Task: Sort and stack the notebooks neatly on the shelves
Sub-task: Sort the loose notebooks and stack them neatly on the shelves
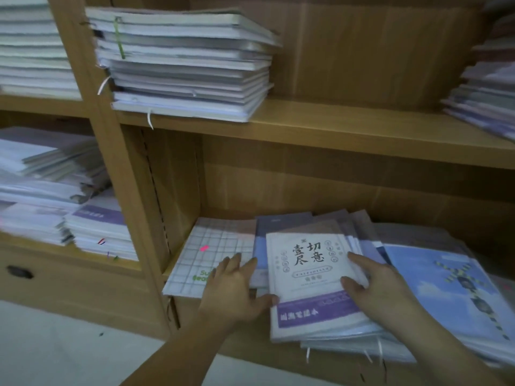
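Step in hand: squaring the loose pile on the lower shelf (172,267). The white notebook (309,274) lies flat on top of that pile, purple band toward you, slightly skewed over the fanned covers beneath.

Your left hand (237,288) is spread wide, fingers laid on the covers to the left, thumb touching the white notebook's near left corner. Your right hand (381,285) rests on its right edge, fingers loosely spread and fairly straight. Neither hand grips anything.

The grid notebook (211,246) lies just beside the pile on the left; the blue notebook (434,280) is partly tucked under it on the right.

Judgement: sorting here is early. Next, you need both palms pressing inward to align the edges, or a firm pinch to lift the white notebook clear. Expect the glossy covers to slide and the pile to overhang the front edge.
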The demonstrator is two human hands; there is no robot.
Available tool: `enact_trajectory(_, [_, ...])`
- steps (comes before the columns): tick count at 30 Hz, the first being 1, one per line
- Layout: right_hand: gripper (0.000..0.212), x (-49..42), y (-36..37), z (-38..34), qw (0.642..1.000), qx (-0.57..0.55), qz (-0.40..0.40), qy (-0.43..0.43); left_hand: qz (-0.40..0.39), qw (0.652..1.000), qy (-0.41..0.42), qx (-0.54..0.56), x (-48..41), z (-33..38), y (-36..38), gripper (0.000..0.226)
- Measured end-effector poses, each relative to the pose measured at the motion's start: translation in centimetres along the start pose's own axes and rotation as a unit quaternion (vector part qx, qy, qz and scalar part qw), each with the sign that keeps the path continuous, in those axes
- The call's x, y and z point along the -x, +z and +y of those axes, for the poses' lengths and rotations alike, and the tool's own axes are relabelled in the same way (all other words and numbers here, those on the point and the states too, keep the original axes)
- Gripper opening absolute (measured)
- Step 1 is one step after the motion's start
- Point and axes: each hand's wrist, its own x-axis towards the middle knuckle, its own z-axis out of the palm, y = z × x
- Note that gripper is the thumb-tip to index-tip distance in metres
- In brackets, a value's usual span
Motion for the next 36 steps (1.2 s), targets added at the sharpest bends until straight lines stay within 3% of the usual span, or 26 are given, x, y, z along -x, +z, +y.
enact_trajectory(3, [0.044,-0.6,0.6,0.1,0.999,0.036,0.004,-0.017,-0.053,0.998,0.009,0.011,0.1,-2.0,-0.7,0.097])
enact_trajectory(6, [0.038,-0.9,0.8,-0.3,0.997,0.065,0.005,-0.028,-0.08,0.994,-0.007,-0.073,0.5,-4.0,-0.6,0.098])
enact_trajectory(9, [0.047,-0.6,0.6,-0.8,0.995,0.092,-0.019,-0.016,-0.03,0.991,-0.016,-0.127,0.4,-5.7,0.0,0.074])
enact_trajectory(12, [0.071,0.2,0.2,-1.8,0.994,0.1,-0.048,-0.008,0.025,0.986,0.018,-0.167,0.3,-5.9,0.4,0.047])
enact_trajectory(14, [0.078,0.5,0.1,-2.1,0.993,0.102,-0.063,-0.001,0.088,0.988,-0.018,-0.124,0.3,-5.8,-0.1,0.035])
enact_trajectory(17, [0.079,0.7,0.2,-2.4,0.992,0.108,-0.064,0.005,0.197,0.976,-0.085,0.032,0.8,-4.8,-1.7,0.025])
enact_trajectory(20, [0.077,0.6,0.5,-2.9,0.99,0.122,-0.073,0.002,0.227,0.958,-0.089,0.149,2.9,-1.1,-3.2,0.017])
enact_trajectory(23, [0.067,0.7,0.7,-3.0,0.991,0.106,-0.077,-0.003,0.194,0.969,-0.005,0.156,4.8,3.1,-2.5,0.026])
enact_trajectory(25, [0.063,0.8,0.7,-3.1,0.994,0.071,-0.08,0.004,0.172,0.981,0.062,0.058,5.2,5.2,-1.3,0.035])
enact_trajectory(28, [0.076,1.0,0.8,-3.5,0.996,0.028,-0.09,0.0,0.118,0.967,0.208,-0.082,5.1,6.3,1.5,0.055])
enact_trajectory(30, [0.077,1.0,0.7,-3.1,0.997,-0.011,-0.07,0.004,0.111,0.956,0.233,-0.14,4.9,6.8,3.2,0.054])
enact_trajectory(33, [0.055,0.8,0.3,-1.8,0.996,-0.048,-0.076,-0.012,0.155,0.938,0.277,-0.14,4.5,7.4,4.4,0.04])
enact_trajectory(36, [0.077,-0.2,0.0,0.0,0.995,-0.05,-0.075,-0.04,0.143,0.939,0.314,-0.011,4.4,7.1,3.6,0.024])
